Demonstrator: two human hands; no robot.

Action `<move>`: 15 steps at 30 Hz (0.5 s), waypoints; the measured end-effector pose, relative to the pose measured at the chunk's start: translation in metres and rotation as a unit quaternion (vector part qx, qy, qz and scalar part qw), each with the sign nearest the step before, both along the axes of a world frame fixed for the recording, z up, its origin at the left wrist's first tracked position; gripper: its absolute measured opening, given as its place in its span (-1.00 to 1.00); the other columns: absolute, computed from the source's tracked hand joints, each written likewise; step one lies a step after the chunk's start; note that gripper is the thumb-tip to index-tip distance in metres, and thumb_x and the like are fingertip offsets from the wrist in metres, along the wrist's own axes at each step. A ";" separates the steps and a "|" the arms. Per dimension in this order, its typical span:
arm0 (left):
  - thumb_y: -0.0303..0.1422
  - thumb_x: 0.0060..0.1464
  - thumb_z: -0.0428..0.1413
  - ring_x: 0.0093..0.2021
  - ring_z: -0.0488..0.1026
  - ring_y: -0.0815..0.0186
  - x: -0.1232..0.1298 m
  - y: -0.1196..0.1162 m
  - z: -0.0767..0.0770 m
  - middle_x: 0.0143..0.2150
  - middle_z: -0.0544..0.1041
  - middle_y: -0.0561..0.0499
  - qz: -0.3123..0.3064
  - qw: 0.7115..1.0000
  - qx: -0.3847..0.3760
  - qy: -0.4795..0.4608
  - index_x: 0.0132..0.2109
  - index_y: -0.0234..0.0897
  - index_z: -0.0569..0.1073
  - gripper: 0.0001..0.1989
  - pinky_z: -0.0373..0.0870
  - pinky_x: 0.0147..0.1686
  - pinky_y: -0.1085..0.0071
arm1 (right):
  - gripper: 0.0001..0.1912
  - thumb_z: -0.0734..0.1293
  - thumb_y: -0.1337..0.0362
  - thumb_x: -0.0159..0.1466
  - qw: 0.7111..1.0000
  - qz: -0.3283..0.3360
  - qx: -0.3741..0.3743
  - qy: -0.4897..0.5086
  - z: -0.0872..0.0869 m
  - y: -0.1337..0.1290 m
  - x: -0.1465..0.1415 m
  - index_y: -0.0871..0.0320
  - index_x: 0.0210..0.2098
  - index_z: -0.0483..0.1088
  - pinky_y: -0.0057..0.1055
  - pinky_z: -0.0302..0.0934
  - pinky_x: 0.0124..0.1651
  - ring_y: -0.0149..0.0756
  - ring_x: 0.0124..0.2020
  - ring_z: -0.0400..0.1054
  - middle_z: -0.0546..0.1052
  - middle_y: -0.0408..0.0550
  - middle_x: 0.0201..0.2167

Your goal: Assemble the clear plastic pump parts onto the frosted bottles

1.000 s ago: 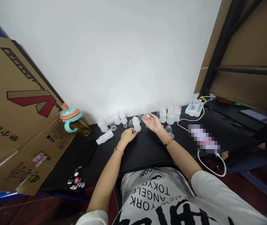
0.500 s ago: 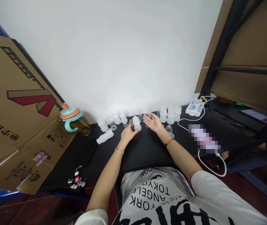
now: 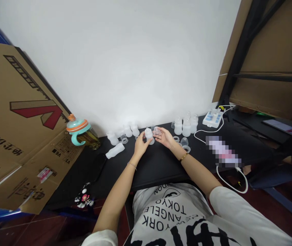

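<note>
My left hand is closed around a small white baby bottle that stands upright with a nipple on top. Just to its right, a clear dome-shaped bottle cap is pinched in the fingers of my right hand. Cap and bottle are close together; whether they touch I cannot tell. To the right of my right hand lie a clear cap and a clear ring on the black table. A white bottle lies on its side left of my left hand.
Several bottles with nipples stand at the back right, and more bottles along the wall at left. A teal-lidded jug stands by a cardboard box. At right are a power strip and a phone with a white cable.
My right hand has brought the clear cap left and slightly down, beside the bottle, and turned it. My left hand still holds the bottle in nearly the same place.
</note>
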State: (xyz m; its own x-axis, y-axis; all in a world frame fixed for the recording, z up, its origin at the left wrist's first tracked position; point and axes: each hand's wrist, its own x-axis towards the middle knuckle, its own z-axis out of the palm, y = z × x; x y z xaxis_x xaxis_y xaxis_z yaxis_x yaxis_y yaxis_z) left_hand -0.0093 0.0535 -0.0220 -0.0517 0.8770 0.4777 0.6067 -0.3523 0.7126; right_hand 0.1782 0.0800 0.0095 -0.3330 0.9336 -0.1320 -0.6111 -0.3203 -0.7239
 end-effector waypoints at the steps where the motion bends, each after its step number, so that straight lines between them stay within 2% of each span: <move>1: -0.18 0.11 0.29 -0.03 0.52 0.15 0.000 0.000 0.000 0.12 0.56 -0.15 0.000 1.000 0.001 0.004 0.24 -0.22 0.39 -0.42 0.44 -0.22 0.33 | -0.84 0.36 0.20 0.28 1.000 0.008 0.003 -0.005 -0.001 -0.001 -0.002 0.09 -0.17 0.47 -0.42 0.38 -0.34 -0.28 -0.35 0.52 0.63 -0.06 -0.29; 6: -0.19 0.13 0.26 -0.02 0.54 0.13 0.000 -0.002 0.000 0.06 0.59 -0.15 -0.008 1.000 -0.005 0.023 0.29 -0.25 0.35 -0.38 0.45 -0.19 0.32 | -0.84 0.36 0.21 0.25 0.999 0.028 0.017 -0.019 -0.003 -0.005 -0.006 0.12 -0.20 0.48 -0.42 0.37 -0.35 -0.29 -0.39 0.50 0.62 -0.08 -0.37; 11: -0.16 0.14 0.26 -0.06 0.56 0.15 0.000 -0.004 0.003 0.05 0.61 -0.13 -0.006 1.000 -0.006 0.015 0.26 -0.22 0.37 -0.41 0.45 -0.19 0.32 | -0.82 0.36 0.18 0.24 0.998 0.039 0.033 -0.026 -0.003 -0.007 -0.008 0.12 -0.21 0.49 -0.43 0.36 -0.37 -0.32 -0.41 0.49 0.63 -0.09 -0.35; 15: -0.16 0.11 0.28 -0.08 0.56 0.15 0.000 -0.005 0.006 0.02 0.61 -0.11 0.000 1.000 -0.005 0.012 0.23 -0.21 0.40 -0.42 0.44 -0.21 0.33 | -0.81 0.37 0.15 0.24 0.998 0.021 0.044 -0.037 -0.003 -0.006 -0.009 0.12 -0.21 0.50 -0.47 0.35 -0.40 -0.35 -0.42 0.48 0.64 -0.09 -0.32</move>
State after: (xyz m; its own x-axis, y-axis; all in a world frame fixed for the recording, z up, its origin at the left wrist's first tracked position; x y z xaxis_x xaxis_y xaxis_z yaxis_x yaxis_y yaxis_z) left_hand -0.0089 0.0481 -0.0162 -0.0414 0.8818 0.4698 0.6236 -0.3445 0.7018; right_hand 0.1692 0.0744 0.0060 -0.3647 0.9281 -0.0755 -0.5415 -0.2773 -0.7936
